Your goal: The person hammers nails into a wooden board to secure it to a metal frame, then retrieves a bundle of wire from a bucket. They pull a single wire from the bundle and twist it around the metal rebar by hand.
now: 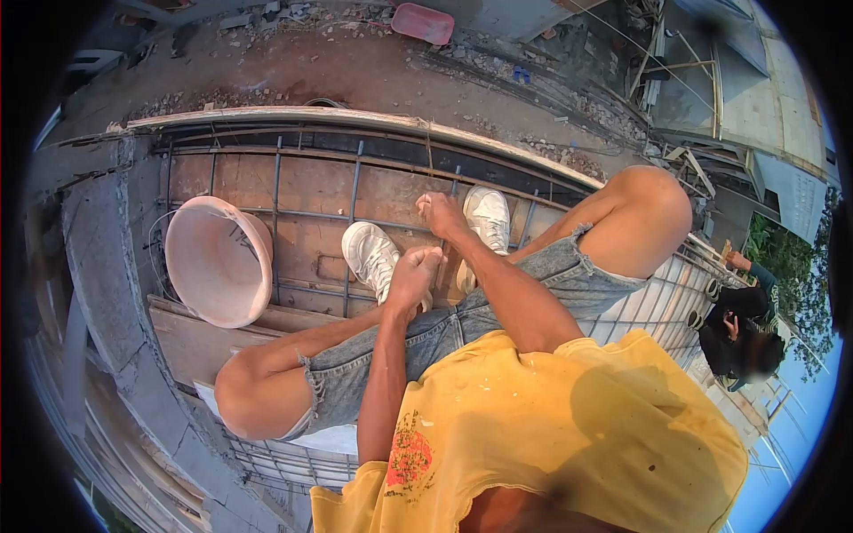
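Showing the left hand [416, 271] and right hand [442, 216] closed, contents indiscernible; steel bars [355, 182] lie crossed beneath and beyond both grips, apparently laid out, any remaining fastening unclear; bucket [209, 266] left of the left grip.

"Where's the camera?"
"On the wearer's head, looking forward and steeply down over the yellow shirt [542, 417]."
"How near?"
"Close: the shirt fills the bottom, the left hand [414, 274] and right hand [442, 216] sit near the middle, the rubble-strewn ground [338, 67] lies farther off at the top."
"How wide?"
"Very, a bowed, dark-rimmed single view, reaching another person [742, 324] at the picture's right."
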`<state>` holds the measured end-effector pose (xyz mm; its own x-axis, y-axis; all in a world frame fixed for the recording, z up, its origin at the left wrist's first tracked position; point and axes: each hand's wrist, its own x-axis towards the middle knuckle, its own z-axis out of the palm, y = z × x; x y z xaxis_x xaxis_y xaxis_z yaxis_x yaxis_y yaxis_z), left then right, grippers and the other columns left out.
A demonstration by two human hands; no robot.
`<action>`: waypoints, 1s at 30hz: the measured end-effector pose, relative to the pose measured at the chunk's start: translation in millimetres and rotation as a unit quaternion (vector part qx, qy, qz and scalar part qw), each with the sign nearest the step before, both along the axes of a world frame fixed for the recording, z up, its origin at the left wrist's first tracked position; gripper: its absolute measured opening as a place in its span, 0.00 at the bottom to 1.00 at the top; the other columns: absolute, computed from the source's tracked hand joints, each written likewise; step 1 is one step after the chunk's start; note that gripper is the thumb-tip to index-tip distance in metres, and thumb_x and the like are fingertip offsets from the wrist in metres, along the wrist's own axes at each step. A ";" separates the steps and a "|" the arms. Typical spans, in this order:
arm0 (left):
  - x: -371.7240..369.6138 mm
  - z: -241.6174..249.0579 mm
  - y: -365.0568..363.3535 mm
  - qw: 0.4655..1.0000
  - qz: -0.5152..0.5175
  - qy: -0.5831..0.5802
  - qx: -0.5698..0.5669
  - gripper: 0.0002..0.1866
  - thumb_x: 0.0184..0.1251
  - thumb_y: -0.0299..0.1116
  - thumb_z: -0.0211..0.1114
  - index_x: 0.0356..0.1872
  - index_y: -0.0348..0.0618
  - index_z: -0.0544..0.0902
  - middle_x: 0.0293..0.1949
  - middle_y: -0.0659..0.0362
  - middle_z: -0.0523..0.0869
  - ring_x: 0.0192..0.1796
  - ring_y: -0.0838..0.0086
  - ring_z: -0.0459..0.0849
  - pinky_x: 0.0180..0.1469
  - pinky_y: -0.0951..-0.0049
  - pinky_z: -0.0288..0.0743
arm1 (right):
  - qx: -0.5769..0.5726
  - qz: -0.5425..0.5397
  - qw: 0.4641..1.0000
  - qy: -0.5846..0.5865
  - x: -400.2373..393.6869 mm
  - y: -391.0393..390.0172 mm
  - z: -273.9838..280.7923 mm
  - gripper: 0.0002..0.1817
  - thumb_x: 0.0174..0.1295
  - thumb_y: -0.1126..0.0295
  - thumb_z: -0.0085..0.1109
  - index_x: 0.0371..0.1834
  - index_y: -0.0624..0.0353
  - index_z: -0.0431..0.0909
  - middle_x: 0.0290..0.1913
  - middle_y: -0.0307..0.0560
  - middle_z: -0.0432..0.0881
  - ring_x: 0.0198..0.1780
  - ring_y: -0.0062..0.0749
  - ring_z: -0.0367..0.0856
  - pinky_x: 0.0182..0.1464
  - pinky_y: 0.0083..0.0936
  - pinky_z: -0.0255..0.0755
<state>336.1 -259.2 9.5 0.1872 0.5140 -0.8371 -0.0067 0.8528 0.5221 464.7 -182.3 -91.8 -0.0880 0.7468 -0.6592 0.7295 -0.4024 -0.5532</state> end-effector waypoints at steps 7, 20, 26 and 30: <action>-10.0 -1.8 12.4 0.947 0.270 -0.169 0.033 0.32 0.74 0.48 0.57 0.74 0.46 0.67 0.77 0.59 0.61 0.81 0.64 0.48 0.79 0.46 0.35 | 0.038 0.037 0.998 -0.030 3.6 -3.5 -4.8 0.10 0.68 0.68 0.54 0.43 0.60 0.82 0.37 0.58 0.87 0.45 0.57 0.86 0.46 0.47 0.76; 14.7 20.5 27.4 0.973 -0.050 0.014 0.223 0.70 0.47 0.60 0.78 0.80 0.35 0.39 0.81 0.42 0.43 0.83 0.54 0.39 0.81 0.58 0.42 | -0.021 -0.010 0.999 0.029 9.0 1.1 -19.3 0.10 0.63 0.66 0.59 0.43 0.55 0.85 0.42 0.60 0.87 0.49 0.58 0.85 0.51 0.46 0.77; 11.0 15.9 21.5 0.982 -0.014 -0.023 0.188 0.51 0.64 0.51 0.68 0.79 0.33 0.52 0.80 0.44 0.51 0.82 0.53 0.49 0.80 0.55 0.48 | -0.025 -0.088 0.990 0.106 10.1 -7.6 -50.5 0.10 0.63 0.67 0.59 0.42 0.61 0.84 0.33 0.56 0.86 0.33 0.43 0.84 0.41 0.36 0.77; -8.3 3.7 34.8 0.896 0.394 -0.201 0.026 0.35 0.77 0.41 0.55 0.77 0.33 0.56 0.77 0.49 0.59 0.79 0.57 0.58 0.74 0.57 0.63 | 0.003 0.004 1.000 0.004 2.4 -6.1 -21.6 0.13 0.60 0.66 0.59 0.45 0.59 0.85 0.39 0.59 0.87 0.42 0.52 0.87 0.45 0.42 0.78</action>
